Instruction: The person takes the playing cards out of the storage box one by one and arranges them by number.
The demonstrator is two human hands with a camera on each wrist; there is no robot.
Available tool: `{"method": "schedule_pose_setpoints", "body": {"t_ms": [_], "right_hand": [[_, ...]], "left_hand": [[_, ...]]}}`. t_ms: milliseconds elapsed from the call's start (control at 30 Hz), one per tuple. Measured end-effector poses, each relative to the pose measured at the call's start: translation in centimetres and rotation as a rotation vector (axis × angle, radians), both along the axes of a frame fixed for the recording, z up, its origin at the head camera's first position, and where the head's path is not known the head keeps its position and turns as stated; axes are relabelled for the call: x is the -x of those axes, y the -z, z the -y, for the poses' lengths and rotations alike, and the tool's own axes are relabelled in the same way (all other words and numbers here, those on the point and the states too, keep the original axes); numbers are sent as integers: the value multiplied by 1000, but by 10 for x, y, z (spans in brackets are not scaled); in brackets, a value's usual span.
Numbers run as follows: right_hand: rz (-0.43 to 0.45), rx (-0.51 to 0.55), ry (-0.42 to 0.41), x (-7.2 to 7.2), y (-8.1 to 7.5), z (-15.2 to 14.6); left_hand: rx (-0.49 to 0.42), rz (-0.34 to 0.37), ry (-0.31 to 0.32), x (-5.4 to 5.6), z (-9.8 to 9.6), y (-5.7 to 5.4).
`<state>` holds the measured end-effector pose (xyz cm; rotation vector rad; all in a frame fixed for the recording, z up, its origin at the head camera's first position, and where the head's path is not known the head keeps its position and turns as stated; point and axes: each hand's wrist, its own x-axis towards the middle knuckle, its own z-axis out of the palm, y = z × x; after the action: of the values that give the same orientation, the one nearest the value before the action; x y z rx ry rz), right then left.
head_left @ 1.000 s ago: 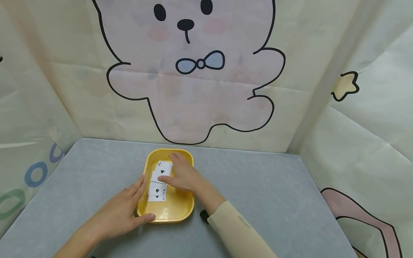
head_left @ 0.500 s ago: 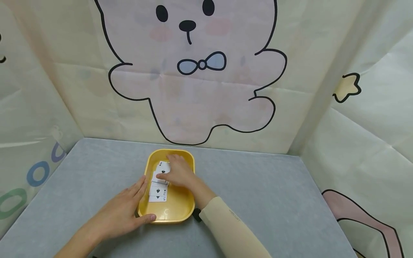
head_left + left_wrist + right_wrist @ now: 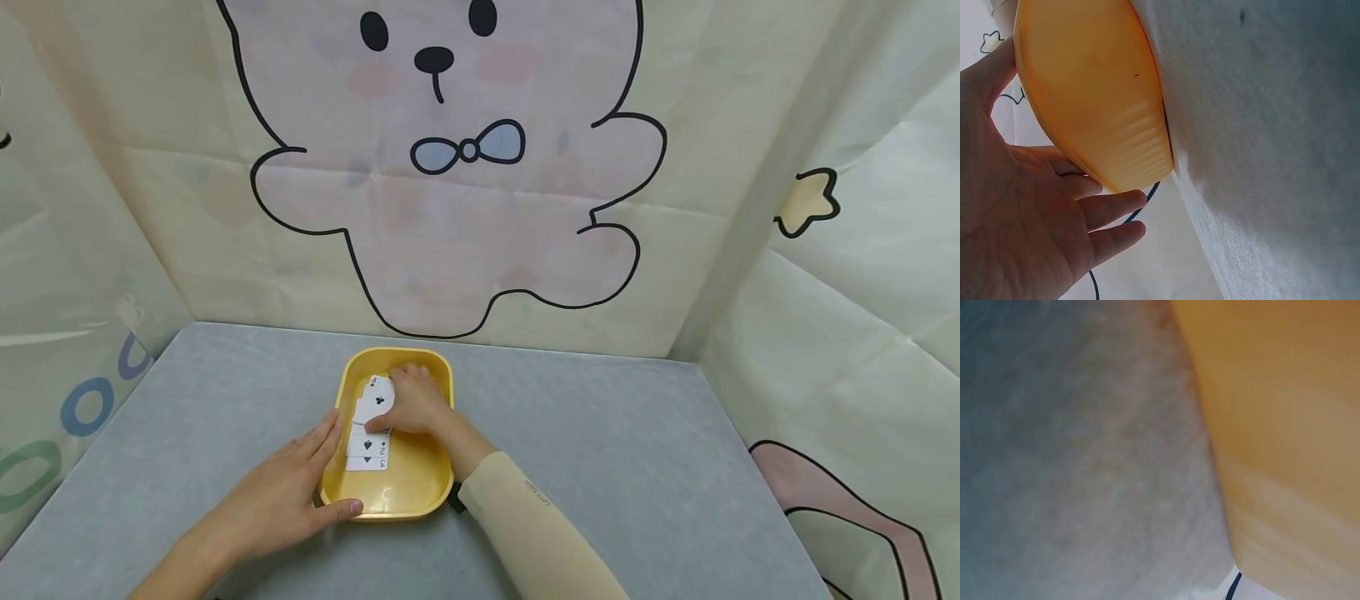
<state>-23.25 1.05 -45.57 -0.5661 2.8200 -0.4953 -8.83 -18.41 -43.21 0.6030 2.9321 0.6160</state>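
Note:
Inside the yellow tray [image 3: 408, 496], several white playing cards [image 3: 367, 446] overlap in a column along the left side. The uppermost shows a club symbol, and lower ones show a spade and a red-free dark pip. My right hand [image 3: 416, 404] reaches over the tray's right rim and grips the upper playing cards at their right edge, thumb low and curled fingers above; its fingertips are partly hidden. Along the tray's left wall lies my left hand [image 3: 288, 483], fingers extended and thumb on the front rim. The left wrist view shows this hand [image 3: 1029, 212] against the tray's outer wall.
A grey cloth-covered table [image 3: 585, 467] bears the tray near its far edge. Behind it hangs a pale backdrop [image 3: 555, 250] with a cartoon bear. The right wrist view holds only the tray's outer wall [image 3: 1285, 444], the cloth and a bit of backdrop.
My right hand's fingers have curled in closer at the upper cards' right edge, and the thumb has dipped slightly. My left hand and the tray keep their places.

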Motion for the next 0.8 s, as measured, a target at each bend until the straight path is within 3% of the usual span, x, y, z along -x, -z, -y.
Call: {"method": "schedule_pose_setpoints", "body": {"t_ms": [300,800], "right_hand": [[12,-26,-6,-1,1,0],[27,-61,5,-1,3,1]], "left_hand": [[-14,-27,1,1,1,2],[-10,8,-9,2,2,2]]}}
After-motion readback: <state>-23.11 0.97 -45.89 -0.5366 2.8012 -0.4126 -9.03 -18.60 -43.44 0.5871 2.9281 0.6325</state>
